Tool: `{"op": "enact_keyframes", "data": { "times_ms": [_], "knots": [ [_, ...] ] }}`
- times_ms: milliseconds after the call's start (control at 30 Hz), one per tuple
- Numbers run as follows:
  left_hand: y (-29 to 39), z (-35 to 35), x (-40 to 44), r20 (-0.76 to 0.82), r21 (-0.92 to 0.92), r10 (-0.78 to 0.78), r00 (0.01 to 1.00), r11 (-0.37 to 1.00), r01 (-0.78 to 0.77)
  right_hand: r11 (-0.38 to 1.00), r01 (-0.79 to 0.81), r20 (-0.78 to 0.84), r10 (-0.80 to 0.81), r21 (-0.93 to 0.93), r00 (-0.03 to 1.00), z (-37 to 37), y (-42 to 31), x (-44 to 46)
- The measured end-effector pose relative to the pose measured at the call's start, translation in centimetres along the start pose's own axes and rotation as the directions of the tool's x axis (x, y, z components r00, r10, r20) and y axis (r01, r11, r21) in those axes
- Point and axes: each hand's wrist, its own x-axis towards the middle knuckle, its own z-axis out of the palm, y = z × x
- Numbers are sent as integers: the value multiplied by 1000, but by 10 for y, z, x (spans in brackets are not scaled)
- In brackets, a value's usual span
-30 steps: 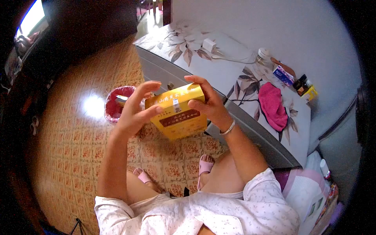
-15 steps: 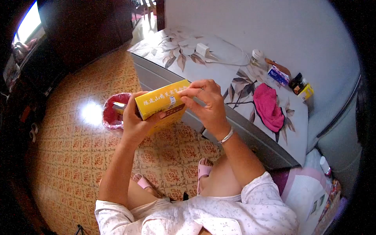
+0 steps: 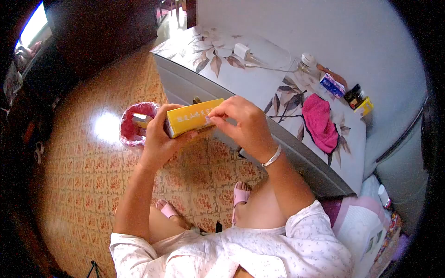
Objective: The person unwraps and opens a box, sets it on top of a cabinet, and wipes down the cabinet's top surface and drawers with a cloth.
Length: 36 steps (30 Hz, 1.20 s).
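A yellow cardboard box point(image 3: 190, 116) with white Chinese characters along its side is held up in front of me, tilted. My left hand point(image 3: 162, 132) grips its left end, with the thumb along the lower edge. At the right end, my right hand point(image 3: 241, 123) has thumb and forefinger pinched together at a small white sticker point(image 3: 208, 119) on the side of the box. The fingertips partly cover the sticker, so how far it is lifted cannot be seen. A silver bangle point(image 3: 272, 156) circles the right wrist.
A lined bin point(image 3: 127, 126) with something inside stands on the patterned floor point(image 3: 92, 185), left of the box. Along my right runs a flower-patterned cabinet top point(image 3: 259, 83) bearing a pink cloth point(image 3: 319, 123), a white charger point(image 3: 241, 50), a jar point(image 3: 308, 62) and small boxes point(image 3: 333, 85).
The box has tipped so that less of its lower face shows. My right hand's fingertips have moved slightly left and down, closing in a pinch at the sticker.
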Motion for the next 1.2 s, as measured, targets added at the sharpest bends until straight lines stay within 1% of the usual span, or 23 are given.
{"op": "enact_keyframes", "data": {
  "times_ms": [33, 67, 133, 267, 333, 367, 433, 467, 533, 667, 733, 867, 967, 1033, 1200],
  "knots": [
    [4, -2, 0, 32, 83, 11, 999, 996, -14, 997, -62, 59, 59, 47, 996, 0, -1, -1],
    [5, -3, 0, 35, 81, 7, 999, 997, -10, 997, -67, 62, 64, 48, 996, -1, -2, -3],
    [7, -4, 1, 52, 215, 112, 992, 969, -121, 986, -164, 145, 157, 35, 977, -2, -4, -4],
    [11, -7, 1, 90, 244, 96, 991, 963, -116, 980, -194, 189, 183, 39, 965, -2, -4, -5],
    [11, -6, 1, 100, 225, 79, 992, 969, -100, 992, -20, 213, 47, -124, 976, -2, -6, -4],
    [8, -6, 1, 101, 224, 78, 992, 969, -99, 992, -21, 214, 47, -124, 976, -1, -6, -4],
    [-2, -4, 0, 100, 115, 69, 993, 990, -81, 981, 35, 203, 4, -190, 979, 2, -6, -6],
    [-3, -3, -1, 101, 115, 68, 993, 990, -80, 981, 34, 204, 6, -190, 979, 5, -4, -7],
    [-1, -3, -1, 99, 126, 83, 992, 987, -95, 967, 64, 220, -8, -246, 975, 12, 1, -9],
    [-6, -4, 0, 95, 104, 63, 993, 992, -73, 976, 75, 154, -44, -205, 987, 14, 6, -8],
    [-7, -2, 0, 89, 37, 56, 994, 998, -60, 978, 92, 175, -59, -185, 983, 10, 5, -6],
    [-6, -2, 0, 86, 52, 50, 995, 997, -55, 983, 92, 175, -64, -159, 983, 8, 7, -6],
    [-4, -3, -1, 84, 82, 59, 995, 994, -66, 992, 63, 183, -42, -112, 982, 5, 5, -6],
    [-1, -4, -1, 130, 94, -12, 991, 996, 0, 996, 69, 211, -57, -51, 976, 3, 7, -6],
    [0, -4, -1, 109, 72, -18, 994, 997, 10, 998, 51, 219, -42, -33, 975, 3, 9, -6]
  ]
}}
